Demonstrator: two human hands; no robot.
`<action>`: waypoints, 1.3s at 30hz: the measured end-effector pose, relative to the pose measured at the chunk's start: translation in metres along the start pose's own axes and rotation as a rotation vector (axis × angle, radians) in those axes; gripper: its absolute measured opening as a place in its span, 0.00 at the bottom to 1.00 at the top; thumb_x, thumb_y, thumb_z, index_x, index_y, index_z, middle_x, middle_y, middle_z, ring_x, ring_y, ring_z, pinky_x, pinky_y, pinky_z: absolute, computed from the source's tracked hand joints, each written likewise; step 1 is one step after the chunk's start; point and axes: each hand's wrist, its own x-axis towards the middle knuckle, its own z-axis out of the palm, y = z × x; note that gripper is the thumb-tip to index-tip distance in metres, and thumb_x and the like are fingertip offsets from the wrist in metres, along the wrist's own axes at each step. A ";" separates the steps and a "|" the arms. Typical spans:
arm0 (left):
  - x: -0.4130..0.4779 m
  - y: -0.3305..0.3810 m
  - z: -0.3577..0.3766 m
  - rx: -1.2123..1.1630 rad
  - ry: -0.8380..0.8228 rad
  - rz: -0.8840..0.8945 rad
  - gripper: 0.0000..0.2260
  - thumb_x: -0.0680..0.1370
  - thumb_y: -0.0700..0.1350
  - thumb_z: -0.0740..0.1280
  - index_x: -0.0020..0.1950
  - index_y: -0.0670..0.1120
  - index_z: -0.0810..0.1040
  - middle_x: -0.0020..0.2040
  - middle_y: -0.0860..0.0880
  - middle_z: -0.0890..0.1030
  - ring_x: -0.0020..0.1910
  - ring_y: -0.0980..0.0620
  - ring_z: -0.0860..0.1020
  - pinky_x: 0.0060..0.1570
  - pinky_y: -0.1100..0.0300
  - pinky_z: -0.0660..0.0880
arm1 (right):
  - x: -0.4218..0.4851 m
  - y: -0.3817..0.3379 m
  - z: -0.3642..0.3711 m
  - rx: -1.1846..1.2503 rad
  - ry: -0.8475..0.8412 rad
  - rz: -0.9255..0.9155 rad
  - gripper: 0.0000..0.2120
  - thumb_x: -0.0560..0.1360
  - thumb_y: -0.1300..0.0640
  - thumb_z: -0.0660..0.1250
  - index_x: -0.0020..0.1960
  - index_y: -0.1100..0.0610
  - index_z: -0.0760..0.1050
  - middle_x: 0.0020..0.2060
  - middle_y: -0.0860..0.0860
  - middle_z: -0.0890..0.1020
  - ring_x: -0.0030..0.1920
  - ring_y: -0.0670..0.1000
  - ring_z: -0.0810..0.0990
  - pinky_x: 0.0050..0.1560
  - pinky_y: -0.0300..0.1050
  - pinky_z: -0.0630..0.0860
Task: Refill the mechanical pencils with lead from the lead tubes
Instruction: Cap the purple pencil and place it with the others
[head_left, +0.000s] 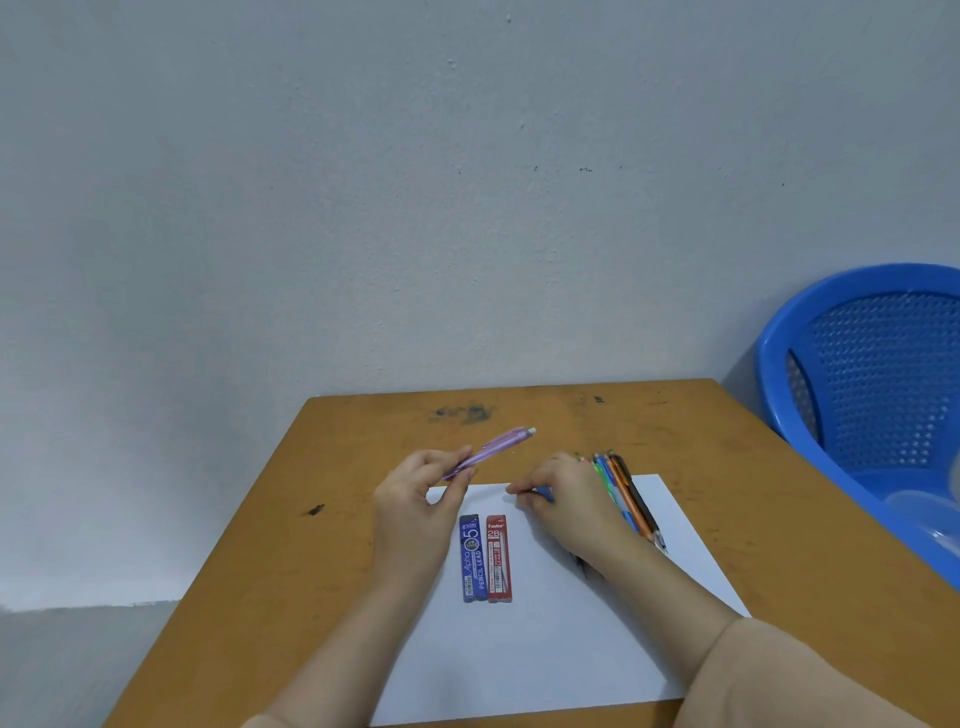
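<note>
Over on the left, the plain grey wall (363, 208) drops behind an orange-brown table (270, 545), scuffed with dark marks. Here's the left hand (415, 499), raised just above the near-left corner of a sheet of white paper (545, 660). Its thumb and fingers are curled round the lower end of 1 purple mechanical pencil (491, 451). The pencil is off the table, tilted, with its white-tipped end pointing up and to the right.

Just below that hand, 2 lead tubes lie flat on the paper, side by side and touching. The blue lead tube (472, 558) is on the left and the red lead tube (499, 558) on the right, both marked 2B, both pointing away from the person.

Next comes the right hand (569, 501), down on the paper with its fingers bent and the fingertips toward the left. A small blue piece (543, 493) shows at those fingers, but whether it is pinched or only lying under them, I cannot tell.

Right against the far side of that hand lies a bundle of pencils (631, 501), with green, blue, orange and black barrels resting slantwise on the paper's right half.

At the far right, off the table, stands a blue plastic chair (872, 374) with a perforated back.
</note>
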 end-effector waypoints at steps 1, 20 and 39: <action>0.000 0.000 0.000 0.004 -0.001 0.000 0.12 0.72 0.37 0.73 0.52 0.51 0.83 0.41 0.59 0.80 0.44 0.61 0.78 0.43 0.70 0.72 | 0.000 -0.001 -0.002 0.025 0.025 -0.001 0.10 0.77 0.57 0.66 0.56 0.51 0.82 0.51 0.46 0.81 0.50 0.42 0.73 0.51 0.33 0.66; -0.001 0.006 0.000 -0.006 -0.020 -0.016 0.11 0.71 0.36 0.73 0.52 0.48 0.84 0.41 0.59 0.80 0.43 0.62 0.77 0.42 0.75 0.69 | -0.020 -0.029 -0.044 0.957 0.398 0.193 0.09 0.73 0.60 0.70 0.44 0.46 0.82 0.43 0.41 0.84 0.52 0.39 0.79 0.58 0.43 0.73; -0.003 0.013 0.001 -0.065 0.012 0.037 0.13 0.71 0.36 0.73 0.53 0.48 0.83 0.39 0.57 0.80 0.41 0.61 0.78 0.43 0.73 0.70 | -0.021 -0.030 -0.043 0.971 0.393 0.177 0.08 0.72 0.59 0.71 0.43 0.46 0.82 0.41 0.40 0.84 0.48 0.36 0.79 0.50 0.34 0.72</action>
